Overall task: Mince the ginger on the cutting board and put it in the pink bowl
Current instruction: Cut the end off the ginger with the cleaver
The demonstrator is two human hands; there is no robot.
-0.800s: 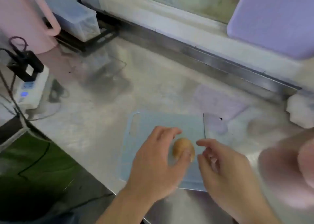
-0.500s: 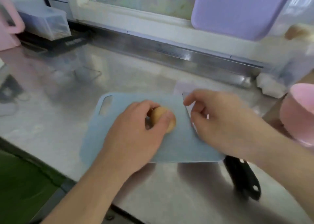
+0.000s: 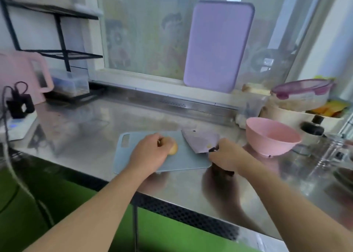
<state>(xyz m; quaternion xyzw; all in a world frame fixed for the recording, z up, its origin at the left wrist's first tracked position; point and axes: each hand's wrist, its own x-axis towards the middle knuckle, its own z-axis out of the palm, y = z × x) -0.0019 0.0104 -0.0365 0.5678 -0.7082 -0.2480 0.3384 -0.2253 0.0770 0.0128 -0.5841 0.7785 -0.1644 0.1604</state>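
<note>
Head view, no legible writing: left hand [image 3: 150,152] grips ginger [image 3: 173,149], right hand [image 3: 227,156] grips knife [image 3: 200,141].

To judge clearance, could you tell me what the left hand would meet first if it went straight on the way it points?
The left hand points up-right over the cutting board; past the ginger it holds, the cleaver blade probably comes first, though depth is unclear.
</note>
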